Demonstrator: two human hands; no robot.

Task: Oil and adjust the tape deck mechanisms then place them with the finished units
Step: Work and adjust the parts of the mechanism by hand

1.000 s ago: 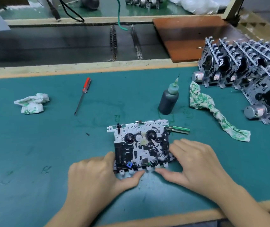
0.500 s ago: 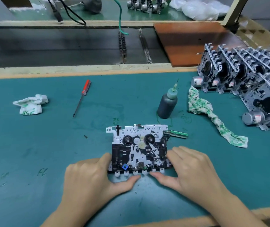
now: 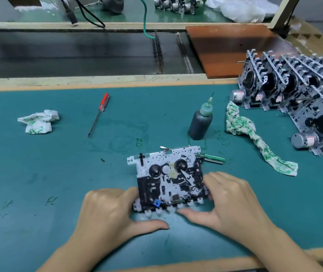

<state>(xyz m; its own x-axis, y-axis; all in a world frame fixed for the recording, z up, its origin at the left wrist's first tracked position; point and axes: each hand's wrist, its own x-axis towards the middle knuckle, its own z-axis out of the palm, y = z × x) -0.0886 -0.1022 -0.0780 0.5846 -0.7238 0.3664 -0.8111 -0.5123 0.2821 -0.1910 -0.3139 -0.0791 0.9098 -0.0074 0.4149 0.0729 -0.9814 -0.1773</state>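
At far left of the green tabletop (image 3: pixel 39 173), a crumpled white-and-green rag (image 3: pixel 39 123). Right of it, a red-handled screwdriver (image 3: pixel 99 113), lying slanted, tip toward the lower left. Lower centre: left hand (image 3: pixel 107 211), fingers curled against the left edge of the tape deck mechanism (image 3: pixel 169 178), thumb stretched flat along the tabletop just below its row of white keys. Mechanism flat on the tabletop, face up, two black reel hubs visible, held between both hands. Just past its upper right corner, a green-handled tool (image 3: pixel 214 159), touching or nearly so; cannot tell which. Above that, upright and near, a dark oil bottle (image 3: pixel 200 124) with a green needle nozzle. Lower centre-right: right hand (image 3: pixel 229 203), fingers bent onto the mechanism's right edge, thumb pointing left under the keys, tip close to the left thumb. Farther right, a long twisted rag (image 3: pixel 254 138). At upper right edge, finished units (image 3: pixel 294 89) standing on edge in packed rows, silver motors facing left.
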